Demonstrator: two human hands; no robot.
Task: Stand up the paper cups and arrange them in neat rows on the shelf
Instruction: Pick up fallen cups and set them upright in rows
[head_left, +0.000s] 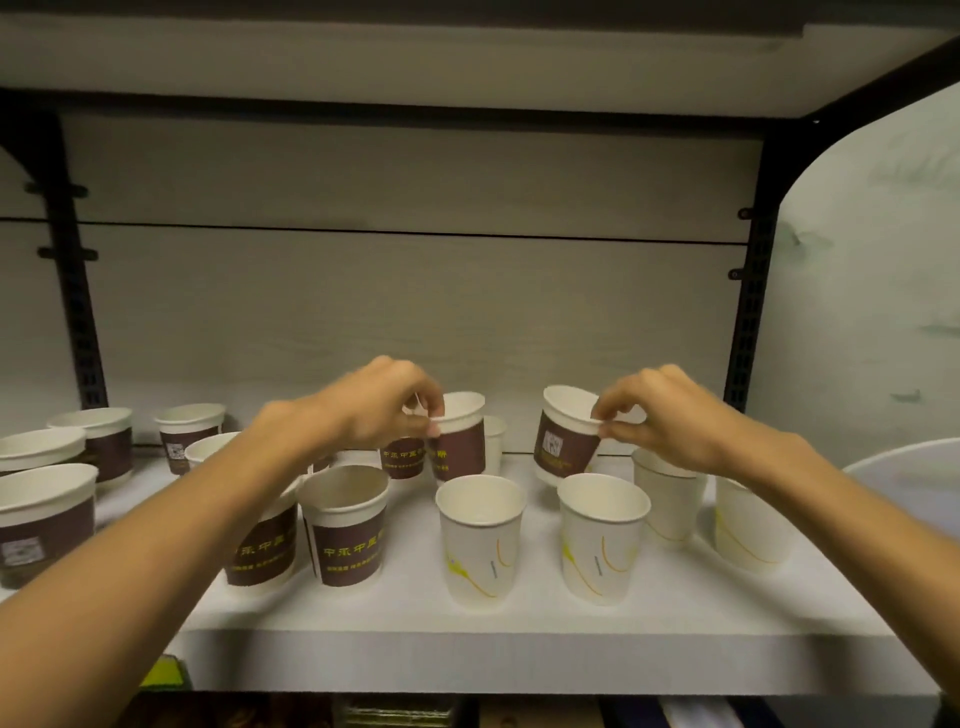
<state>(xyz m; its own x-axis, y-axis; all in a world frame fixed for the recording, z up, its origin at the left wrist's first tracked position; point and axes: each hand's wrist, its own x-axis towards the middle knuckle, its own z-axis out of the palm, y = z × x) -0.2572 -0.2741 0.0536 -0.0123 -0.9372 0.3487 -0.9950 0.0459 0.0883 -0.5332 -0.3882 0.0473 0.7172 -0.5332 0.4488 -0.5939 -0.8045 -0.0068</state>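
Note:
Paper cups stand on a white shelf (519, 639). My left hand (379, 405) pinches the rim of a brown-banded cup (460, 441) and holds it tilted at the middle back. My right hand (670, 415) pinches the rim of another brown-banded cup (563, 436), tilted and lifted off the shelf. In the front row stand two brown-banded cups (345, 525) and two white cups with yellow lines (480, 535) (602, 535). Further white cups (670, 504) stand under my right hand. Several brown-banded cups (189, 436) stand at the left.
The shelf has a pale back panel (415, 312) and black uprights at left (72, 291) and right (748, 312). Another shelf board (467, 67) hangs overhead. A white round object (914, 488) shows at the right edge. Items lie on the level below.

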